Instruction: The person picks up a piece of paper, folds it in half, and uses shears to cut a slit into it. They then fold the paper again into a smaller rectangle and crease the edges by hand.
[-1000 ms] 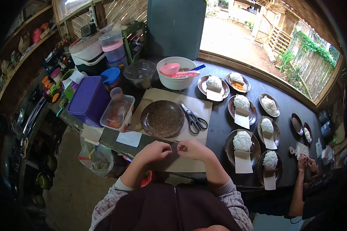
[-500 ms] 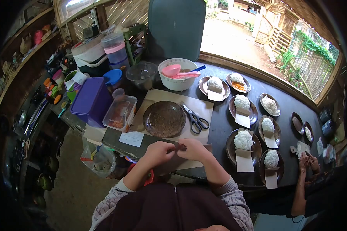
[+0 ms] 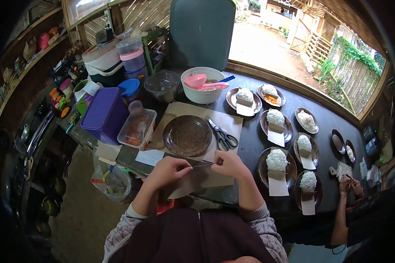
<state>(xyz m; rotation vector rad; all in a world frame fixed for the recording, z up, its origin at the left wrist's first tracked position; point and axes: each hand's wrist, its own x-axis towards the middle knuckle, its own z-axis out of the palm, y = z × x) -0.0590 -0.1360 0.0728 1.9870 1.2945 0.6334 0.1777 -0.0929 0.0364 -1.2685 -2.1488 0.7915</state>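
My left hand (image 3: pixel 171 170) and my right hand (image 3: pixel 228 164) are side by side at the table's front edge, each closed in a pinch. A thin pale strip (image 3: pixel 201 165) stretches between their fingertips; its kind is too small to tell. Under and in front of the hands lies brown paper (image 3: pixel 215 179). Just beyond, a round brown plate (image 3: pixel 187 136) rests on the paper, and dark-handled scissors (image 3: pixel 223 136) lie to its right. A white slip of paper (image 3: pixel 149 158) is left of the plate.
Several brown plates with rice mounds (image 3: pixel 277 160) and folded card pieces stand to the right. At far right, a co-worker's hands (image 3: pixel 350 184) work over a white board. A purple container (image 3: pixel 103 116), an orange-filled tub (image 3: pixel 137 128) and a white basin (image 3: pixel 202 90) with a pink ladle stand behind.
My hands have moved apart, left hand leftward and right hand rightward, and the thin strip now shows between them. The plates and scissors have stayed put.
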